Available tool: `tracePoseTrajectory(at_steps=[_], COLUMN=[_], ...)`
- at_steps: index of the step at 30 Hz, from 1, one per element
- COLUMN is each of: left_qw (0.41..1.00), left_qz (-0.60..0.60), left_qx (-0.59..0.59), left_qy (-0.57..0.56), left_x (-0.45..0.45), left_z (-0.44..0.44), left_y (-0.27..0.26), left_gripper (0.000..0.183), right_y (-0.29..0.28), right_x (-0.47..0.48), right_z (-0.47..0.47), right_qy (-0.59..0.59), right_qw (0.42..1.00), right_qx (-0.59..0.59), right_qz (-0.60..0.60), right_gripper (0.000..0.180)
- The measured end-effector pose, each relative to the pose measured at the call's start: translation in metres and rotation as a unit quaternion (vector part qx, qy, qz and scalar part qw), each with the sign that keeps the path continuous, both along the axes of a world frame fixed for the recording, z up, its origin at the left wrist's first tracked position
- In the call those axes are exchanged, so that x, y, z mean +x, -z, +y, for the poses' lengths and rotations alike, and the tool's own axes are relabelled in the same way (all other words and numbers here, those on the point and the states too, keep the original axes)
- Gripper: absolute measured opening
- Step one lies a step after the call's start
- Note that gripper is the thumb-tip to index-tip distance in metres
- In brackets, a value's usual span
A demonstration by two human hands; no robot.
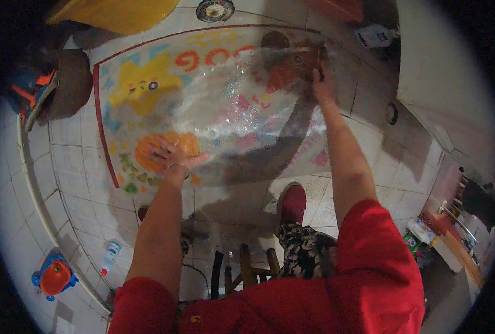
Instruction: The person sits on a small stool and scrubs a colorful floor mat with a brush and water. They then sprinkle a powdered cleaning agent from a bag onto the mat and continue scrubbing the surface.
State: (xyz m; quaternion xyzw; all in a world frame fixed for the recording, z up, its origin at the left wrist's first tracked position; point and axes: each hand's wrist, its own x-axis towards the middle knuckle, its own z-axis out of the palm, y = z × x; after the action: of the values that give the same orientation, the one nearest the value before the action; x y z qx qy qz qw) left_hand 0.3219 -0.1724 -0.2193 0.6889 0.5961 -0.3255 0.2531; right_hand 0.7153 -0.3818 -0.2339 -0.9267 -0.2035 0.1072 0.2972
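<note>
A wet, shiny mat (205,100) with coloured cartoon prints and a red border lies on the tiled floor. My left hand (170,152) presses flat on its orange print near the lower left, fingers spread, a thin band at the wrist. My right hand (324,85) is at the mat's upper right edge, fingers bent beside a dark patch. Blur and shadow hide whether it grips the edge or some dark object.
A wooden stool (247,267) stands below, beside my red shoe (293,204). Around the mat are a yellow basin (118,14), a brown container (70,83), a white bottle (374,35), another bottle (111,254) and a red-and-blue plastic item (55,277).
</note>
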Motion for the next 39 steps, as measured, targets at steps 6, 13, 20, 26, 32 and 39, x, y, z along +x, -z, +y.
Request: tracePoseTrajectory(at_steps=[6, 13, 20, 26, 32, 39], left_qw=[0.995, 0.990, 0.994, 0.995, 0.992, 0.993], left_qz=[0.050, 0.115, 0.086, 0.089, 0.100, 0.080], left_qx=[-0.004, -0.029, 0.004, -0.018, -0.027, 0.012], left_qy=[0.091, 0.073, 0.073, 0.030, 0.078, 0.084], left_x=[-0.005, -0.005, -0.008, 0.018, -0.016, -0.029], left_z=[0.000, 0.001, 0.001, -0.001, 0.003, 0.001], left_y=[0.011, 0.020, 0.023, -0.013, 0.041, 0.062], left_gripper=[0.146, 0.148, 0.154, 0.155, 0.156, 0.156], right_y=[0.000, -0.023, -0.008, -0.030, 0.003, -0.025], right_x=[-0.102, -0.135, -0.014, 0.025, -0.015, 0.052], right_z=[0.063, 0.116, 0.071, 0.005, 0.096, -0.012], right_qy=[-0.040, -0.333, -0.171, 0.017, -0.173, 0.022], right_qw=[0.994, 0.932, 0.972, 0.990, 0.969, 0.990], right_qx=[-0.055, -0.137, -0.151, -0.135, -0.172, -0.121], right_qz=[0.090, -0.043, -0.058, -0.021, -0.046, -0.073], right_gripper=[0.051, 0.046, 0.042, 0.038, 0.040, 0.041])
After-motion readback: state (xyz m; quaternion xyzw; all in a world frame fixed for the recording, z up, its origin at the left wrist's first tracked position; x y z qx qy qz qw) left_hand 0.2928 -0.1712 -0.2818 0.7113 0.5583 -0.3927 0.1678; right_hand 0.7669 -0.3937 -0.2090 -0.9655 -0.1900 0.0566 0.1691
